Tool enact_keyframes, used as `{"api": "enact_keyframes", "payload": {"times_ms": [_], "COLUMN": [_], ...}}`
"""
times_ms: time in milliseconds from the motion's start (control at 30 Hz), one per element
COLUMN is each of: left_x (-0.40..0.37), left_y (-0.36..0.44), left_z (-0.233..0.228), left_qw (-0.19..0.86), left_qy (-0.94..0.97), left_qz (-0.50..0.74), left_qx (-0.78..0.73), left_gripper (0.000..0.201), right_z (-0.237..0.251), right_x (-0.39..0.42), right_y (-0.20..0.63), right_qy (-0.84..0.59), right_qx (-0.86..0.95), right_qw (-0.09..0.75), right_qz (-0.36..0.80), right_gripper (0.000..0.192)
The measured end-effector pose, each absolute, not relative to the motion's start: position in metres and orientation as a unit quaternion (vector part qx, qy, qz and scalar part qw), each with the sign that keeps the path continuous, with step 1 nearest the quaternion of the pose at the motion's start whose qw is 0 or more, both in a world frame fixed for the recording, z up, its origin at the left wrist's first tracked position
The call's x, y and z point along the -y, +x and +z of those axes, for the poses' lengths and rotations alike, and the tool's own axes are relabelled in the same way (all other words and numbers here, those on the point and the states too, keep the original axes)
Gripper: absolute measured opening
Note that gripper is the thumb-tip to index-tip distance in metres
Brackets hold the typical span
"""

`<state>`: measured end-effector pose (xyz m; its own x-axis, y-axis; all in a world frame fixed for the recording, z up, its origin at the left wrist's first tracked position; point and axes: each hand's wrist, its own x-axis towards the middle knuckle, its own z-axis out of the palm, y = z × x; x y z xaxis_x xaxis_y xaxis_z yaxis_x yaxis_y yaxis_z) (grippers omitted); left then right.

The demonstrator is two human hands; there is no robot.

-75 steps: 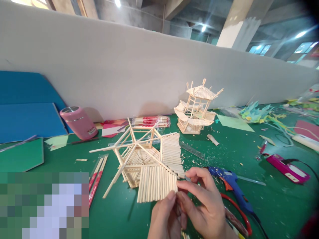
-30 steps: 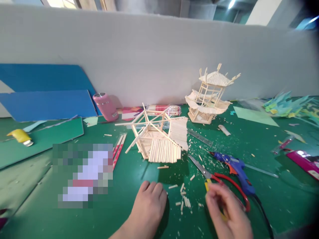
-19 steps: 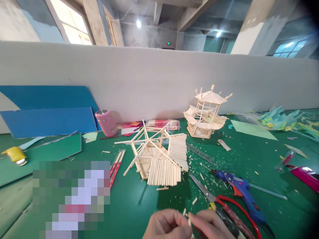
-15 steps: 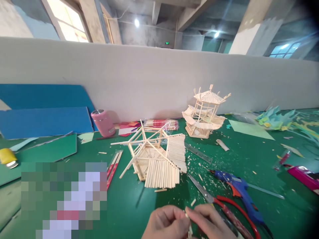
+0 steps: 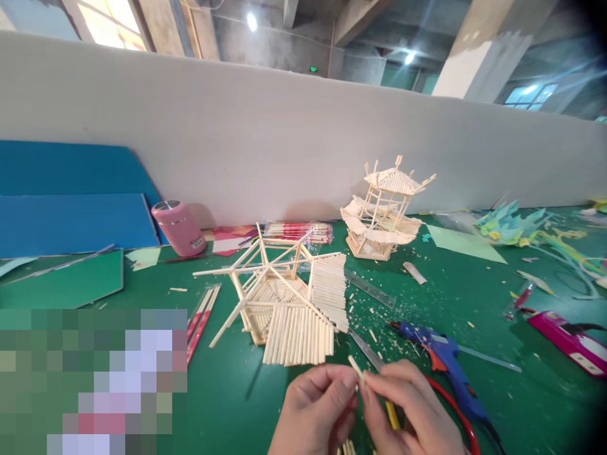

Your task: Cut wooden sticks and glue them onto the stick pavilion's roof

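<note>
A short wooden stick [image 5: 355,366] stands tilted between my fingertips. My left hand [image 5: 318,407] pinches near its lower part, and my right hand [image 5: 411,407] grips it from the right with thumb and forefinger. Below the hands, the ends of several more short sticks [image 5: 348,448] show at the bottom edge. Just beyond the hands is a stick-built pavilion frame [image 5: 279,297], with two of its roof sides covered in rows of sticks. Red-handled scissors [image 5: 364,349] lie partly hidden behind my right hand, and a yellow rod-like thing [image 5: 392,415] shows under its fingers.
At the right lie a blue glue gun [image 5: 441,344] and a magenta device [image 5: 564,341]. A tiered stick pagoda [image 5: 386,215] stands at the back, with a clear ruler [image 5: 370,289] before it. A pink flask [image 5: 178,229] and blue boards [image 5: 71,221] are at left. Wood scraps litter the table.
The stick now rises clearly above my fingertips; before, it was mostly hidden by them. My right hand has shifted up over the scissors. The view has tilted and turned slightly right.
</note>
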<state>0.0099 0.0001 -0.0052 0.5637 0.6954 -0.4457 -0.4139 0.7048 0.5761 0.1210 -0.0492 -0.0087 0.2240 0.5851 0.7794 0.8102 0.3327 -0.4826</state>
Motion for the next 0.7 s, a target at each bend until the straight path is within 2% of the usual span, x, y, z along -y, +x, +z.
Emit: {"api": "enact_keyframes", "payload": {"times_ms": [267, 467, 700], "left_x": [0.000, -0.001, -0.001], "left_y": [0.012, 0.010, 0.006], "left_z": [0.001, 0.005, 0.012], "left_qw": [0.823, 0.833, 0.863], "left_qy": [0.204, 0.181, 0.128], "left_qz": [0.401, 0.395, 0.369], "left_qx": [-0.346, -0.341, -0.321], "left_gripper": [0.024, 0.030, 0.022], "right_z": [-0.005, -0.005, -0.005], "right_x": [0.029, 0.027, 0.025], "right_y": [0.121, 0.116, 0.115], "right_qy": [-0.550, -0.552, -0.548], "right_qx": [0.641, 0.636, 0.637], "right_qw": [0.526, 0.533, 0.536], "right_qz": [-0.095, -0.084, -0.078], "right_gripper": [0.018, 0.017, 0.016]}}
